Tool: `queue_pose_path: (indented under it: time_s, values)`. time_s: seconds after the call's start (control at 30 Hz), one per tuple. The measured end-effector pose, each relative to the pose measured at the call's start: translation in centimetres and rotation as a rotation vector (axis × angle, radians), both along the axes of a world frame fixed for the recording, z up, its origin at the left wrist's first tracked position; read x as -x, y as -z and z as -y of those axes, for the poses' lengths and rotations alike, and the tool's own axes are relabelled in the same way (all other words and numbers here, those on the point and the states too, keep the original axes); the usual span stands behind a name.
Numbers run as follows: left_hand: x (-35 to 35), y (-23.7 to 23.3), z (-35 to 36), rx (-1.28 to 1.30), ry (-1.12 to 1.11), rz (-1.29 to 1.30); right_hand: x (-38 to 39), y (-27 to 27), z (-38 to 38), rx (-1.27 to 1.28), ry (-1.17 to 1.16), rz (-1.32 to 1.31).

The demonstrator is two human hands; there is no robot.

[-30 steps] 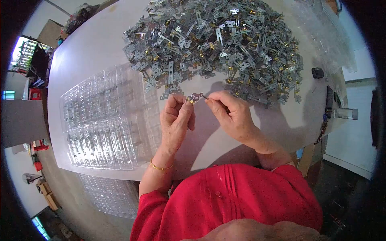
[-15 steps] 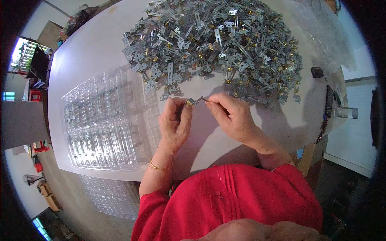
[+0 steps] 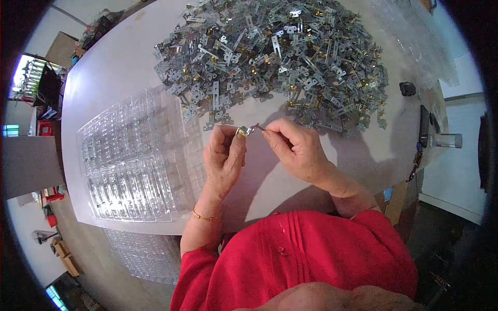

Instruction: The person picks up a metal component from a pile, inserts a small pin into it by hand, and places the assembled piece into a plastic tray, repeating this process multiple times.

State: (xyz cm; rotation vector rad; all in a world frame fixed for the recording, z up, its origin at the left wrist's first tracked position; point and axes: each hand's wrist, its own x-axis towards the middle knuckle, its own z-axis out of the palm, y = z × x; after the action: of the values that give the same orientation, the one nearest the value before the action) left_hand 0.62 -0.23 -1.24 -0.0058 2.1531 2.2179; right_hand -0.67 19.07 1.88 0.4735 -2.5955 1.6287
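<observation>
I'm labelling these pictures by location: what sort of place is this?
Probably a workshop: a big pile of metal parts, clear plastic trays and a broad table suggest so.

"Where's the brightness coming from?"
"That window [image 3: 25,70] on the left glows white, and the broad pale table [image 3: 111,67] shines near its left edge."
"And underfoot?"
"Dull greyish-brown floor [image 3: 98,241] on the left; it's dark over on the right, below a whitish panel [image 3: 454,179]. Wall or cabinet, I can't tell."
</observation>
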Motion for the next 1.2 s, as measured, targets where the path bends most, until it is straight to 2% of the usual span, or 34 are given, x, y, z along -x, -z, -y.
queue_pose_path:
  time_s: [0.17, 0.47, 0.57, 0.67, 0.77, 0.87, 0.97, 1.07, 1.2]
  values:
    - [0.0, -0.2, 0.0, -0.062, 0.02, 0.037, 0.1, -0.3, -0.1, 0.038, -0.003, 0.109]
    - [0.1, -0.3, -0.1, -0.106, 0.008, 0.073, 0.0, -0.2, -0.1, 0.05, 0.005, 0.088]
    - [0.1, -0.1, -0.1, -0.018, 0.014, -0.014, 0.0, -0.4, -0.2, 0.067, -0.015, 0.142]
    - [0.0, 1.9, 0.8, 0.293, 0.027, -0.199, 0.0, -0.1, -0.3, 0.09, -0.023, 0.195]
    - [-0.2, 1.0, 0.3, 0.324, 0.035, -0.191, 0.2, 0.6, -0.3, 0.106, -0.021, 0.161]
    - [-0.2, 1.6, 0.4, 0.335, 0.015, -0.18, 0.5, 1.0, -0.6, 0.283, -0.105, 0.415]
    - [0.0, 0.6, 0.1, 0.434, 0.038, -0.34, 0.7, 1.2, -1.0, 0.422, -0.212, 0.606]
    - [-0.1, 0.3, 0.3, 0.43, 0.052, -0.3, 1.1, 1.1, -1.4, 0.569, -0.286, 0.692]
    - [-0.1, -0.1, 0.1, 0.489, 0.14, -0.338, 1.4, 0.6, -1.6, 0.497, -0.238, 0.728]
